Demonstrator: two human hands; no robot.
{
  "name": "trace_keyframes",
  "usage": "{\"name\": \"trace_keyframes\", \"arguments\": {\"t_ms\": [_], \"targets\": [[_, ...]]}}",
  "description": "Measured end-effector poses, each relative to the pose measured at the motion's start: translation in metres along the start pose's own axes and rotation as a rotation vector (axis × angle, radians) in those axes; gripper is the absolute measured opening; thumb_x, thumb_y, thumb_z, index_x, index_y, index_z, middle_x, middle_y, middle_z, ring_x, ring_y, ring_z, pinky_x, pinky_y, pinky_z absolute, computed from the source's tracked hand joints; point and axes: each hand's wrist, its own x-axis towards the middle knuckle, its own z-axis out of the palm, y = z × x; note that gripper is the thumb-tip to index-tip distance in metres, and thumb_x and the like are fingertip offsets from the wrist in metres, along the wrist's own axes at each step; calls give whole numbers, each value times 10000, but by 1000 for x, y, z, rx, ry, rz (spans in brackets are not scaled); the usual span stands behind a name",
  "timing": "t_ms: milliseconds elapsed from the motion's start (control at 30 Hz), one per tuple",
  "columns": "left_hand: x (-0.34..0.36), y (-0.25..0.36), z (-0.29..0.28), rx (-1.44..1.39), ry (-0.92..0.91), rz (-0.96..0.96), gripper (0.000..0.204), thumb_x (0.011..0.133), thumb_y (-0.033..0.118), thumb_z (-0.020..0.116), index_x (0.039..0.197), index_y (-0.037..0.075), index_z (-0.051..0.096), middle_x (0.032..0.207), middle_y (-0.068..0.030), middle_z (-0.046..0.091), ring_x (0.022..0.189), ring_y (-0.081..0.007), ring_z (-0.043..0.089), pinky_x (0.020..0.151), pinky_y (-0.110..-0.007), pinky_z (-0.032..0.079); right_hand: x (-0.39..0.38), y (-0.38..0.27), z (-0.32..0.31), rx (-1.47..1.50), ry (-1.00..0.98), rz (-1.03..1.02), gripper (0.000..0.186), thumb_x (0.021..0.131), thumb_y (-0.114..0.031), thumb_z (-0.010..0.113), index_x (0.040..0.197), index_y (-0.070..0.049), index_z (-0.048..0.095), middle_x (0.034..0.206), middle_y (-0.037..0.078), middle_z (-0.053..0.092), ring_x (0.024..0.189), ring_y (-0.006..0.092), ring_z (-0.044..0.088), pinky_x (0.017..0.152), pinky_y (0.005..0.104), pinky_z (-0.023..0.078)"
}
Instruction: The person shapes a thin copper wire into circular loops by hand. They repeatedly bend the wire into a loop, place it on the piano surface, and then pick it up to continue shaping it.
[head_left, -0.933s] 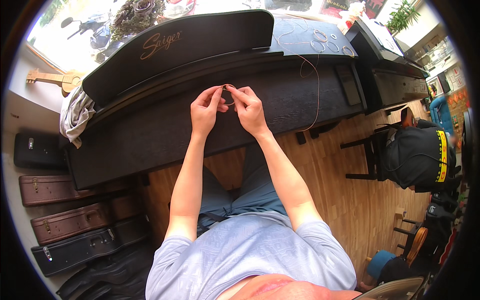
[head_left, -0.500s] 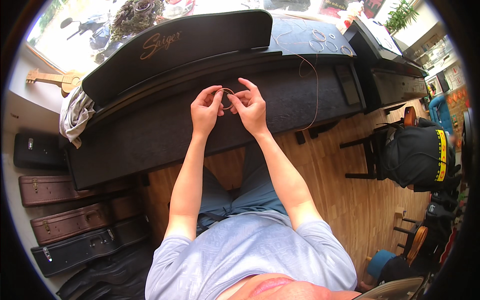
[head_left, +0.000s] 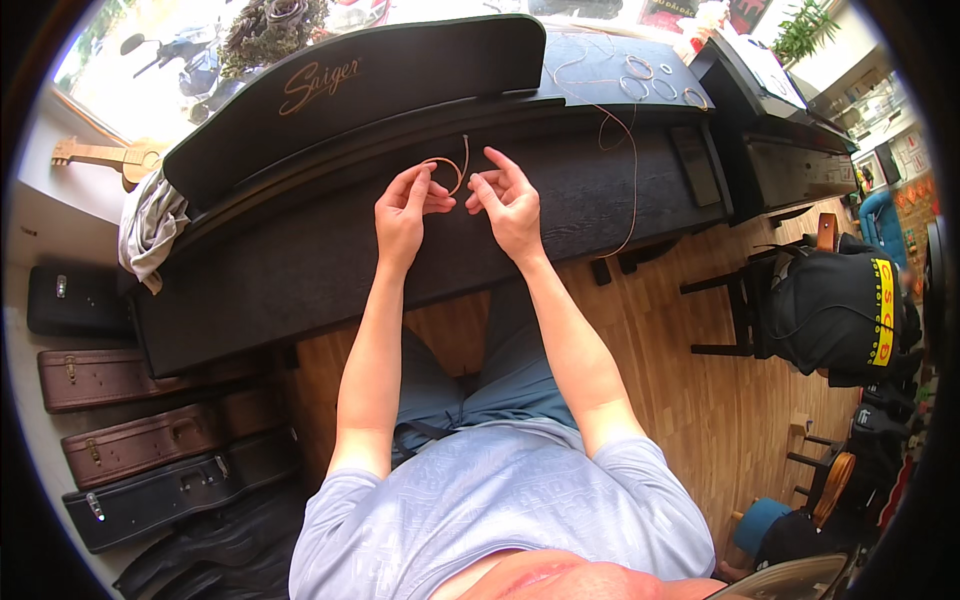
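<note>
Copper-coloured wire [head_left: 466, 160]: curled in a loop at the left fingertips, free end pointing away from the person.
Left hand [head_left: 400, 222]: thumb and forefinger closed on the loop's side, presumably to stop it springing wide.
Right hand [head_left: 515, 212]: just beside the loop, part open, forefinger raised; no wire seen in it.
Black tabletop [head_left: 300, 250]: beneath the grip, apparently a plain backdrop.
Wire rings [head_left: 635, 88]: beyond and right of the grip, spread apart, perhaps against tangling.

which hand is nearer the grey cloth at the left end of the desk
Left. The left hand, pinching a thin copper-coloured strand, is right of the grey cloth; the right hand is farther right, beyond the left hand.
</note>
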Motion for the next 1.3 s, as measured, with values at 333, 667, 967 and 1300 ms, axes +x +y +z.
{"name": "trace_keyframes", "arguments": {"t_ms": [333,667,967,1300], "targets": [[-2,3,-1,59,-21,-29,285,1036,220,595,1180,-9,683,866,-123,737,719,-194,729,671,-296,602,1,6,-3,1,-1,38,162,1035,-138,570,1070,19,570,906,116,712,652,139,678,589,257,566],[0,1,2,38,-16,-25,283,1041,205,585,1166,-25,691,924,-128,745,779,-203,739,720,-300,610,0,3,0,-10,-55,-14,203,990,-126,655,1104,26,586,920,105,709,660,123,668,597,247,560],[-1,4,-1,66,-87,-5,296,1023,198,617,1233,-6,656,823,-103,736,683,-148,706,625,-265,575,-1,1,-4,-31,-44,85,159,969,-104,683,1056,28,669,812,59,693,643,100,653,589,233,539],[0,2,-3,96,-119,-36,265,1043,225,584,1156,6,680,763,-63,692,619,-116,648,582,-234,515,-2,5,-5,-59,-51,60,164,989,-109,650,1070,27,689,804,44,691,619,83,640,562,214,509]]}}
